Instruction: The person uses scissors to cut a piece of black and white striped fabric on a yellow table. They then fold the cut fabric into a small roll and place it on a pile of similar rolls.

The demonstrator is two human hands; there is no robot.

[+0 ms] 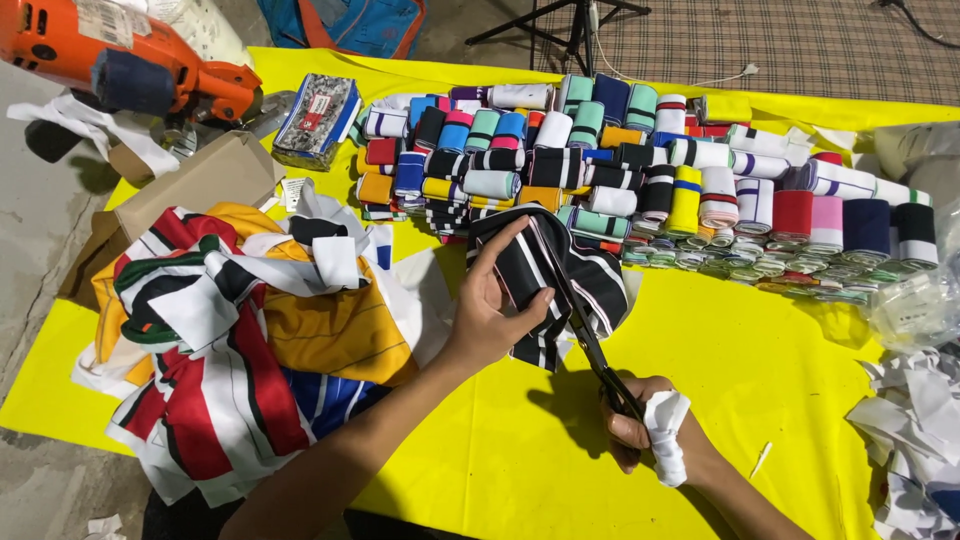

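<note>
Head view, one moment. The left hand (pixel 497 300) held a black-and-white striped knit strip (pixel 560 285) lifted just above the yellow sheet (pixel 780 360), in front of the stacked rolls (pixel 640 170). Fingers were closed on the strip: thumb on top, the other fingers curled under its near edge, pinching the cloth flat.

The right hand (pixel 640 430) gripped the scissors (pixel 590 335) by the handles, fingers wrapped tight around them. A white rag (pixel 668 435) was wound around that hand or the handles; which of the two could not be told. The blades pointed up and away into the strip, close beside the left fingertips. How far the blades stood apart could not be told.

Handling judgement: the strip looked light, soft and limp. It folded and sagged where unsupported, so it would not hold a line by itself. Ribbed knit probably stretches and curls at a cut edge. It was not fragile and not slippery. The best hold appeared to be a flat pinch near the cut line, with slight tension and fingertips kept off the blade path.

To the left lay a heap of loose cloth (pixel 240 340) in red, white, orange and blue. White scraps (pixel 915 430) were piled at the right edge. A cardboard box (pixel 190 185) and an orange machine (pixel 130 60) lay at the upper left.
</note>
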